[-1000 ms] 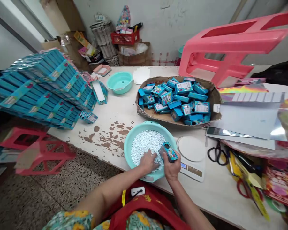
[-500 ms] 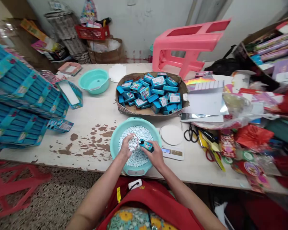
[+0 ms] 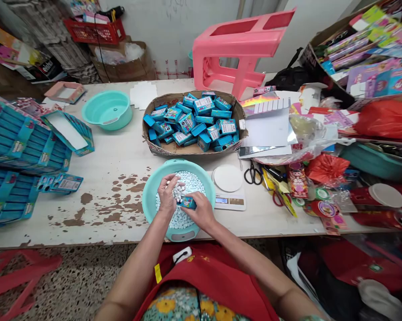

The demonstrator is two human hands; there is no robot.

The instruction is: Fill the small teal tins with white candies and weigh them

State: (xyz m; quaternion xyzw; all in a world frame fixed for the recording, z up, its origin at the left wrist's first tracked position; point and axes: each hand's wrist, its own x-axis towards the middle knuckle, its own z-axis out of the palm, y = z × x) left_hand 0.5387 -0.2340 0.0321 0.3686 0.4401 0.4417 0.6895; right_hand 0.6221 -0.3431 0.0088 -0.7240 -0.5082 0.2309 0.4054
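A turquoise basin [image 3: 149, 196] filled with small white pellet candies [image 3: 190, 178] stands at the table's front edge. Over it, my left hand [image 3: 168, 196] is cupped around a handful of the candies. My right hand [image 3: 203, 210] grips a small blue candy box [image 3: 188, 202], its end turned toward the candies in my left palm. Beyond the basin, a cut-down cardboard box [image 3: 194, 152] holds many similar blue boxes [image 3: 203, 105]. Right of the basin sits a kitchen scale [image 3: 228, 179] with a round white plate.
At left, blue display cartons [image 3: 20, 138] are stacked beside a few loose boxes [image 3: 61, 183]. Another turquoise basin [image 3: 108, 111] stands farther back. A pink plastic stool [image 3: 234, 49] lies behind the cardboard box. Black scissors [image 3: 253, 173], papers and packaging crowd the right side.
My left hand has tilted its candies toward the blue box, and the box has come closer to that palm. The camera view has shifted, so the table things appear farther left.
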